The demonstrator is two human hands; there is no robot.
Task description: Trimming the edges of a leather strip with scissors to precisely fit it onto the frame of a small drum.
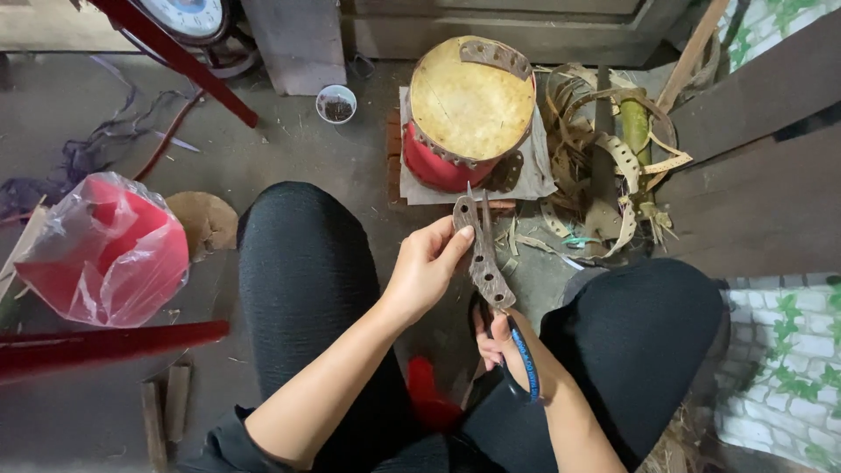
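Nearest the camera, the right hand point(498, 343) is closed around the dark handles of a pair of scissors point(512, 346), whose blue-edged grip runs back along the wrist. The scissor blades point up and away, and their narrow tips show above the top of a strip of stiff brown hide point(484, 256) punched with a row of holes. This strip hangs between the person's knees, both clad in black trousers point(302, 271).

The left hand point(427, 263) pinches the strip's upper end, thumb on the near face and fingers curled behind it, so the strip curves down toward the right hand, its lower end touching the scissors.

To the left on the floor point(350, 158) lies a red bundle wrapped in clear plastic point(105, 250), with a flat brown disc point(206, 223) just beside it and a red bar point(105, 343) nearer.

Farther off, straight ahead, a small red drum point(469, 114) with a pale skin head stands tilted on a grey sheet point(539, 175); a holed brown strip lies across its far rim. To its right sits a pile of curled hide offcuts point(613, 158) around a green bamboo piece point(635, 127). A small white cup point(336, 103) stands left of the drum, near a wooden post.
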